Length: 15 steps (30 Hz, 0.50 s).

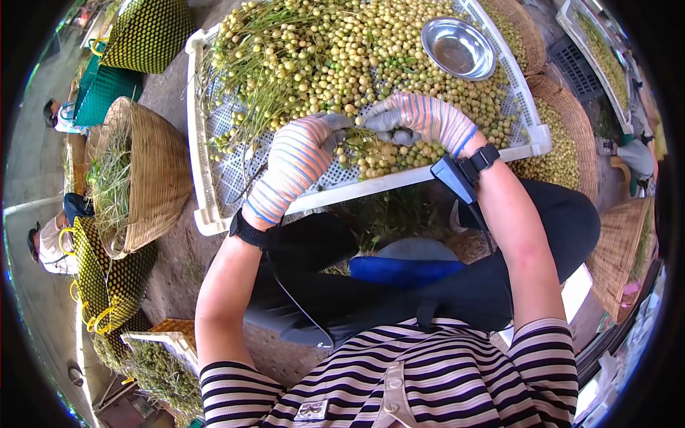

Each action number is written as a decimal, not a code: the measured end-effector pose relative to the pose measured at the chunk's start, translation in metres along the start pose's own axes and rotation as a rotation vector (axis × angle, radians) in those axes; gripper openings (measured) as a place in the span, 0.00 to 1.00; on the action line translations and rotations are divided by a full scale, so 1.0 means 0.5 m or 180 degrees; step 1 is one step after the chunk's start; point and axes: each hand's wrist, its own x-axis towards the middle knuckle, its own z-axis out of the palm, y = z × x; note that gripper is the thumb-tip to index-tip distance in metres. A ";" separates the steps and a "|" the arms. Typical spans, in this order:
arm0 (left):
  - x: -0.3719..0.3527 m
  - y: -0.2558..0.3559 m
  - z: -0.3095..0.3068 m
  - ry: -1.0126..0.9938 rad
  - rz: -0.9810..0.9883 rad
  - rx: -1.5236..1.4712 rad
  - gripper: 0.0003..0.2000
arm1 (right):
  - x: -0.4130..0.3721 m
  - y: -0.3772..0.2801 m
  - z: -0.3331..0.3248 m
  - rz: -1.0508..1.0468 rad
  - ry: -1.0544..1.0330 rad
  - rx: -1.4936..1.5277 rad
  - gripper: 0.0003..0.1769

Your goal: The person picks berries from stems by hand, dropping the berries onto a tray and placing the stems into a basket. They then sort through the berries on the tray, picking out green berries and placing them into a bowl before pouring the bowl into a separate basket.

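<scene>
My left hand (pixel 303 155), in a striped glove with grey fingertips, is closed on a green fruit sprig (pixel 362 135) at the near side of a white perforated tray (pixel 208 203). Facing it, my right hand (pixel 422 119) wears a matching glove. Its fingers are curled together by the sprig's other end; what they pinch is hidden. Small round yellow-green fruits (pixel 335 53) cover much of the tray around both hands. Long stems with fruit (pixel 246 85) lie on the left part. A shiny metal bowl (pixel 458 48) rests on the fruits at the back right.
Round woven baskets of loose fruits (pixel 560 143) stand right of the tray. On the left are a tall wicker basket of stems (pixel 153 167) and yellow-black woven bags (pixel 146 32). A black crate (pixel 576 68) sits at the upper right. Other people (pixel 57 246) are at the left edge.
</scene>
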 end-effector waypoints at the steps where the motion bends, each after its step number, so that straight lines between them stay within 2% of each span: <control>1: 0.000 0.004 -0.003 0.0002 0.0026 -0.0068 0.08 | -0.003 0.000 0.008 0.0076 -0.0092 0.0306 0.18; 4: -0.002 -0.011 0.004 -0.0135 -0.0039 0.0308 0.08 | 0.017 0.035 0.015 -0.0229 -0.0158 0.0579 0.13; 5: -0.003 -0.014 0.006 -0.0141 -0.0033 0.0307 0.08 | 0.018 0.038 0.019 -0.0316 0.0043 0.0617 0.12; 6: -0.003 -0.015 0.008 0.0038 0.0030 0.0202 0.08 | 0.020 0.041 0.022 -0.0317 0.0055 0.0617 0.12; 8: -0.001 -0.013 0.011 0.0238 0.0137 0.0060 0.09 | 0.020 0.048 0.025 -0.0767 0.0502 0.1315 0.11; 9: 0.001 -0.011 0.010 0.0250 0.0075 0.0022 0.09 | 0.025 0.052 0.032 -0.1365 0.0815 0.1345 0.08; 10: 0.001 -0.010 0.009 0.0264 0.0003 -0.0015 0.09 | 0.002 0.018 0.032 -0.1011 0.0666 0.2167 0.09; 12: 0.007 -0.018 0.013 0.0297 -0.0017 -0.0116 0.08 | 0.019 0.017 -0.026 -0.1593 0.0432 0.2237 0.08; 13: 0.007 -0.031 0.021 0.0345 -0.0218 -0.0508 0.08 | -0.007 -0.021 -0.028 -0.1750 0.1080 0.2066 0.10; 14: 0.005 -0.048 0.031 0.0388 -0.0433 -0.0885 0.08 | -0.030 -0.038 -0.049 -0.1796 0.1791 0.1293 0.11; 15: 0.008 -0.077 0.055 0.0651 -0.0330 -0.1396 0.08 | -0.021 -0.039 -0.089 -0.1811 0.2524 0.0854 0.12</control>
